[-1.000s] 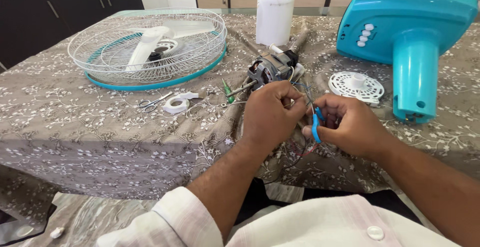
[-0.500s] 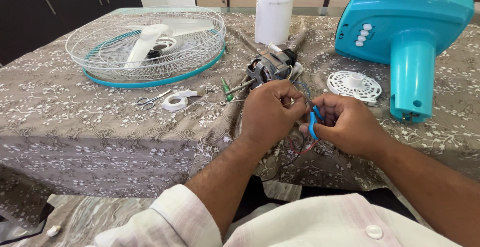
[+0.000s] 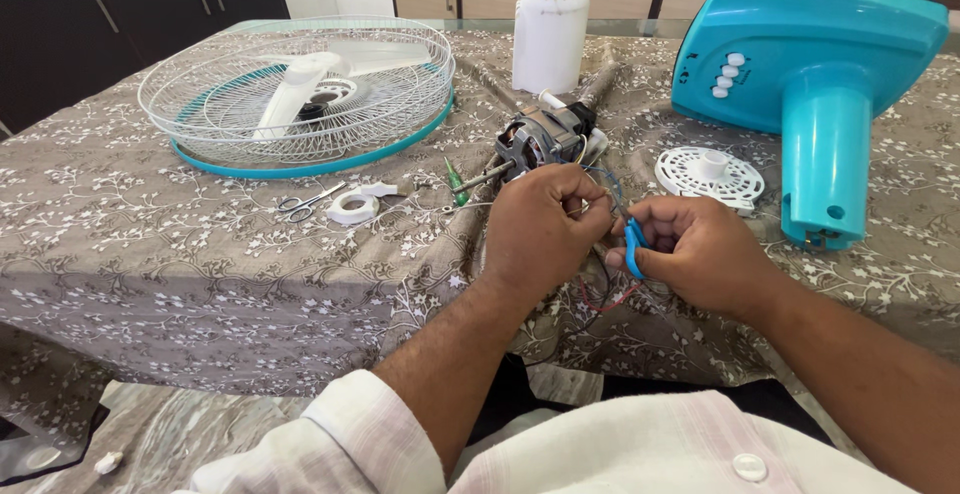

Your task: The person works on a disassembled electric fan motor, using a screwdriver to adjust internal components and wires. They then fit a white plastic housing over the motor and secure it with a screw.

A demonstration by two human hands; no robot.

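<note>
The thin wires (image 3: 598,176), blue and pale with red strands lower down, run from the fan motor (image 3: 541,137) to the space between both hands, near the front edge of the table. The left hand (image 3: 540,229) is curled shut, fingertips pinched on the wires. The right hand (image 3: 700,252) is closed around a blue-handled tool (image 3: 634,246), whose working end is hidden by the fingers. The motor is a compact metal block with a visible winding and a steel shaft pointing left; it lies just beyond the hands. Beside the shaft lies a green-handled screwdriver (image 3: 455,182). Further left are small scissors (image 3: 300,204) and a roll of white tape (image 3: 353,208). The wire fan guard (image 3: 200,124), a shallow round cage with a teal rim, holds the white plastic blades (image 3: 300,89). A white ribbed plastic motor cover (image 3: 549,22) stands upright behind the motor. To the right lie a white slotted disc (image 3: 709,174) and the glossy teal fan base (image 3: 815,74), tipped over. A brown floral tablecloth (image 3: 150,244) covers the table.
</note>
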